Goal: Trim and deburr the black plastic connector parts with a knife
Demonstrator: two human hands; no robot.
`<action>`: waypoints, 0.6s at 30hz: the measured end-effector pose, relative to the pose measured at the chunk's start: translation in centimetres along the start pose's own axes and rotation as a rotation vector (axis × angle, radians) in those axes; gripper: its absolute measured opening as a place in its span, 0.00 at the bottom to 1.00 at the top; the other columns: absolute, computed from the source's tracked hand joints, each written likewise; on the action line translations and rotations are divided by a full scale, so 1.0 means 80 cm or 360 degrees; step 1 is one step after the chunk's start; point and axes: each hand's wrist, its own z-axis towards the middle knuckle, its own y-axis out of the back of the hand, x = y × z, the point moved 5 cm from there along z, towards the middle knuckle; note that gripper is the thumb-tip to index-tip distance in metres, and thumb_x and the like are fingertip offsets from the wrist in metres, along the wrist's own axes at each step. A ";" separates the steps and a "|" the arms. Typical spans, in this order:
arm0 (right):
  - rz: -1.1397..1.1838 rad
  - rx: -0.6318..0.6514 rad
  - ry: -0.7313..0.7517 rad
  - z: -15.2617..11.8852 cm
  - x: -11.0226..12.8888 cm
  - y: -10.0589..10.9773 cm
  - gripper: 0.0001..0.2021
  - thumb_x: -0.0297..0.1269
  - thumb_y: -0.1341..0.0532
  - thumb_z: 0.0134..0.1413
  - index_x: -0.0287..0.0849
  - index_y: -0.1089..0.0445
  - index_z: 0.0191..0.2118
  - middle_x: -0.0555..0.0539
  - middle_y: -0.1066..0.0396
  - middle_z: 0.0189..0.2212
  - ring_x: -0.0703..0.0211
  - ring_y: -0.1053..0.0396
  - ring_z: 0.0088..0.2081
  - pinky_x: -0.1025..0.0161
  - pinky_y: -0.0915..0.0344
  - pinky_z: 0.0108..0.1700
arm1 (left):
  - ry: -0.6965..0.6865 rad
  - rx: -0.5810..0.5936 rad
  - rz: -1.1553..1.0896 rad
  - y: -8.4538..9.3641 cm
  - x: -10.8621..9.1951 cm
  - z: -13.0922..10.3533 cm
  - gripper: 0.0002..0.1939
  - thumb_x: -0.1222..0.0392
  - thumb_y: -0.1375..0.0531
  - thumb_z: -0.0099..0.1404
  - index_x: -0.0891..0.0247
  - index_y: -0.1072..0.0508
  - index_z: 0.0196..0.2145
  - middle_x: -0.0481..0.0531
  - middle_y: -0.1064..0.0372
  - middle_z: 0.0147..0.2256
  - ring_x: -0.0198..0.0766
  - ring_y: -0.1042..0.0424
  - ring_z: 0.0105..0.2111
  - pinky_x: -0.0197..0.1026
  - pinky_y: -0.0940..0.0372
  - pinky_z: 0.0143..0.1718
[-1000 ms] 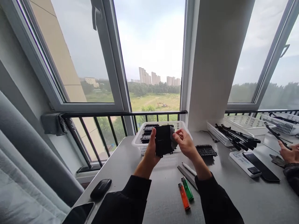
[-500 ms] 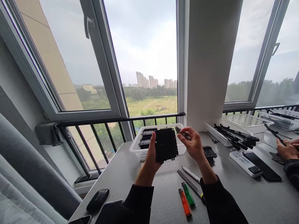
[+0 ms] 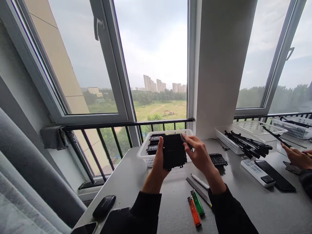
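Observation:
My left hand (image 3: 158, 162) grips a flat, square black plastic panel (image 3: 174, 151) by its left side, thumb along the edge. The panel is held up in front of a white basket, its broad face toward me, with small teeth and tabs along its edges. My right hand (image 3: 198, 152) is closed at the panel's upper right edge, pinching a thin grey piece (image 3: 182, 137) against it. Fingers hide most of that piece, and I cannot tell its material. Similar black toothed parts (image 3: 153, 144) lie in the white basket (image 3: 146, 161) behind.
Another black part (image 3: 218, 159) lies right of my hand. Nearer are a white pen (image 3: 198, 180), a flat blade-like strip (image 3: 197, 191), a green lighter (image 3: 197, 202) and an orange lighter (image 3: 194, 212). At right, a co-worker's hand (image 3: 296, 156) holds a long black strip (image 3: 274, 133).
My right hand has moved in from beside the panel, bringing the grey piece onto its upper right edge. The co-worker's hand and strip have shifted left and up.

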 end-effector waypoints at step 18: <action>0.0121 -0.0035 -0.0002 0.001 0.018 0.025 0.20 0.30 0.45 0.61 0.48 0.31 0.58 0.45 0.30 0.43 0.58 0.30 0.43 0.60 0.33 0.48 | 0.0070 0.0013 -0.0063 0.016 -0.017 0.005 0.35 0.38 0.51 0.67 0.72 0.30 0.55 0.65 0.22 0.37 0.50 0.21 0.33 0.49 0.25 0.35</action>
